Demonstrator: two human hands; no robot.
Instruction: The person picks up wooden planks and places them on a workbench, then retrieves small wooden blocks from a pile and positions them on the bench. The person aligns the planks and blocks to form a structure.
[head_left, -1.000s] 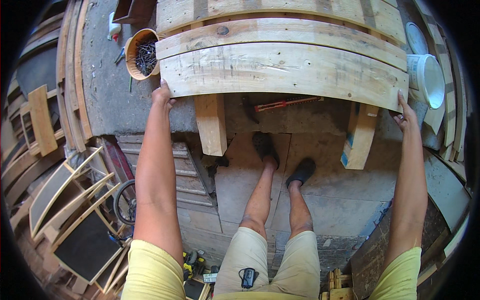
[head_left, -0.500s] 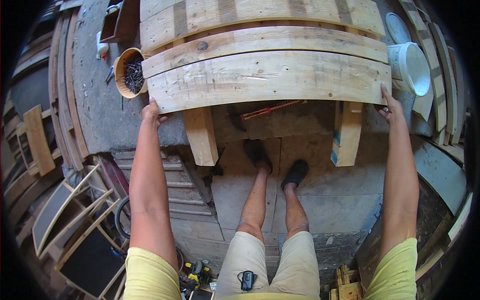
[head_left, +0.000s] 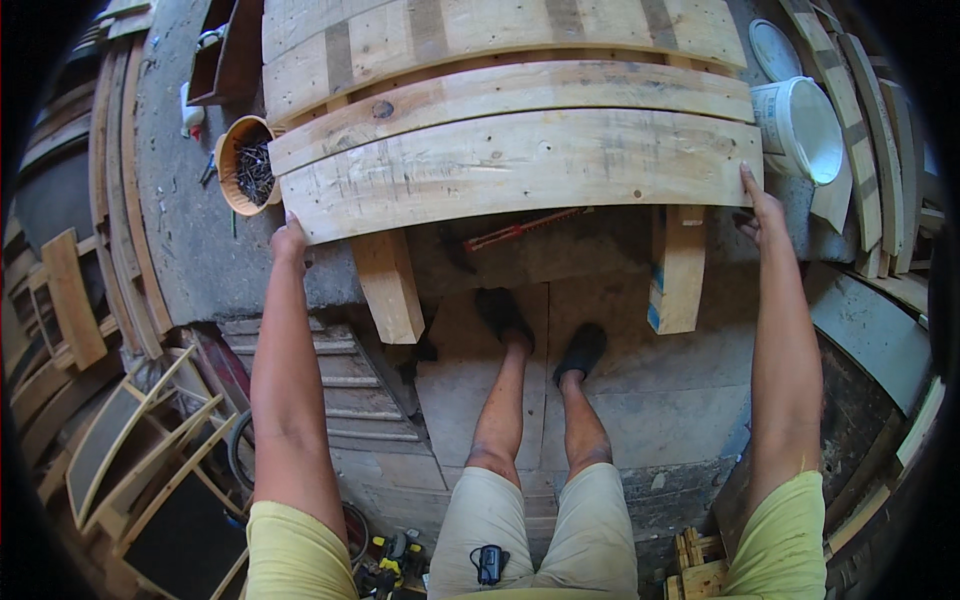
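A pale wooden plank (head_left: 500, 172) lies across the front of a slatted wooden piece, in line with another plank (head_left: 600, 84) just behind it. A thin dark gap runs between the two. My left hand (head_left: 289, 240) is closed on the plank's near left corner, its thumb at the end and its other fingers mostly hidden. At the right end, my right hand (head_left: 764, 207) grips the near corner with the fingers curled below. Two square wooden legs, the left one (head_left: 386, 285) and the right one (head_left: 677, 270), stick out from beneath the plank.
An orange bucket of nails (head_left: 228, 165) stands by the plank's left end; a white bucket (head_left: 815, 130) lies tipped at the right. A red-handled tool (head_left: 525, 228) rests in shadow under the plank. Timber stacks (head_left: 875, 140) line both sides, with wooden frames (head_left: 150, 450) at lower left.
The whole view has shifted slightly left and tilted. Both hands keep their hold at the plank's ends, and the plank shows no clear movement against the planks behind it.
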